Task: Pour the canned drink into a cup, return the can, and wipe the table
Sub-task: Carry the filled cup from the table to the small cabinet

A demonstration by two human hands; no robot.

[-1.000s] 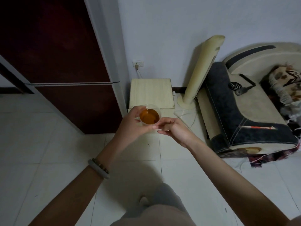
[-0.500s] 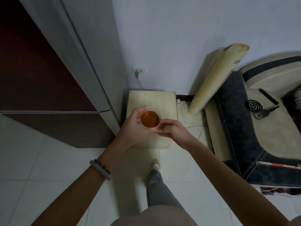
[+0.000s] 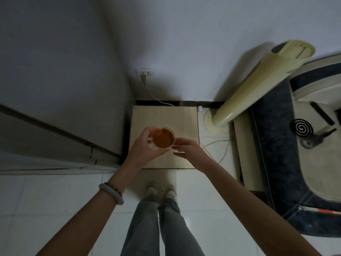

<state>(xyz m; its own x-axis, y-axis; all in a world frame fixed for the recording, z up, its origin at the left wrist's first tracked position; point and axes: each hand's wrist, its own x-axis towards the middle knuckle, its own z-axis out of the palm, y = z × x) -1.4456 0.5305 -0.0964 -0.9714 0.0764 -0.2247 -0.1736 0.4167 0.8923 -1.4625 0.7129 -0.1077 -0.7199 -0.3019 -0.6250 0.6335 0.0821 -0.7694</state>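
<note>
Steps have brought the person right up to the small tabletop [image 3: 166,115]; both shoes [image 3: 160,190] now stand at its edge. A moment ago it was farther off. The cup [image 3: 163,138], full of orange-brown drink, now hangs right over the wood, not yet on it. The left grip [image 3: 143,146] is wrapped round the cup's side and holds it. The right grip [image 3: 190,150] is loose, fingers straight, just touching the rim. I think pouring is done and the cup goes down next. No can shows.
</note>
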